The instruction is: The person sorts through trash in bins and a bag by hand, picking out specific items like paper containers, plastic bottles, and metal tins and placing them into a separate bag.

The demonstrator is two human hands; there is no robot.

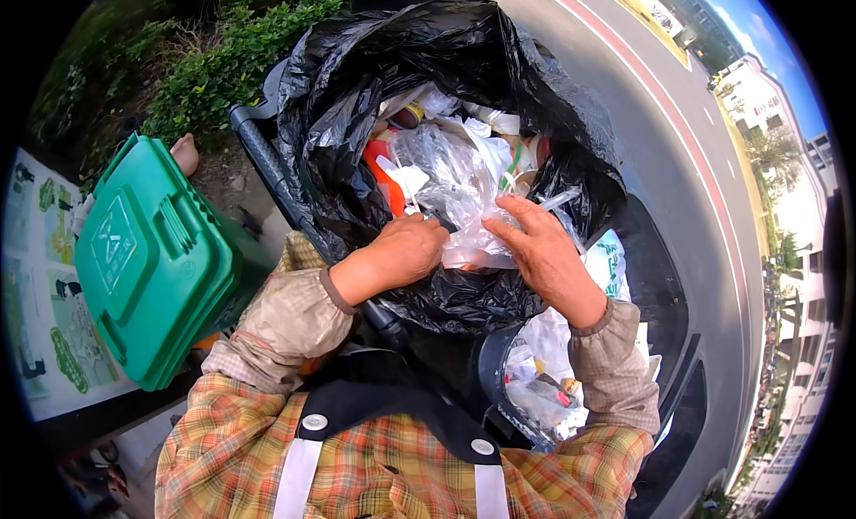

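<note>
A black garbage bag [568, 101] gapes wide before me, full of mixed refuse. Inside it lies crumpled clear plastic [435, 164], with white tissue [495, 154] and an orange-red wrapper [384, 174] around it. At the bag's near side my left hand [404, 245] is curled closed on the edge of a clear plastic bag [471, 245]. My right hand [552, 255] touches the same clear plastic from the right, its thumb and forefinger spread; its other fingers are hidden. A translucent straw [560, 199] sticks out beside the right hand.
A green lidded wheelie bin [144, 251] stands at left, by a picture board [50, 305]. A black bar [267, 161] runs along the bag's left. Below my right forearm, a dark container [491, 365] holds more plastic refuse [545, 385]. Shrubs [234, 57] grow behind; a road [669, 138] curves past right.
</note>
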